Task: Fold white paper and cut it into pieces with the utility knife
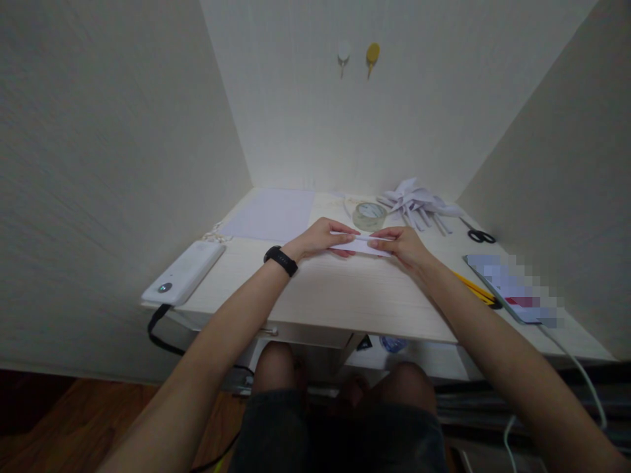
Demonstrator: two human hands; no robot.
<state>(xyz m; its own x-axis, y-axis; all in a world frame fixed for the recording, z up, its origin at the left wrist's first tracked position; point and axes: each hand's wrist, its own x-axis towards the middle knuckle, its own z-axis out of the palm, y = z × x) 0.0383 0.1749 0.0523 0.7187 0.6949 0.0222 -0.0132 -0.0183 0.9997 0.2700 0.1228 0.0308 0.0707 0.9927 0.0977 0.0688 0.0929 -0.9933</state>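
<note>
Between my hands, a narrow piece of white paper point(361, 246) with a folded or rolled upper edge is held just over the desk. My left hand point(325, 238) pinches its left part, thumb on top and fingers beneath. At the other end, my right hand point(400, 246) grips the paper in the same way. Just behind the hands lies a roll of clear tape point(369, 214). White folded paper pinwheels point(417, 198) are piled behind my right hand. Beyond my left wrist, flat white paper sheets point(271, 213) rest on the desk.
A white power bank point(185, 272) with a black cable sits at the desk's left edge. On the right lie black scissors point(480, 235), a yellow box cutter point(476, 290) and a phone or tablet point(507, 289) with a white cable. Walls enclose the desk point(315, 295) on three sides.
</note>
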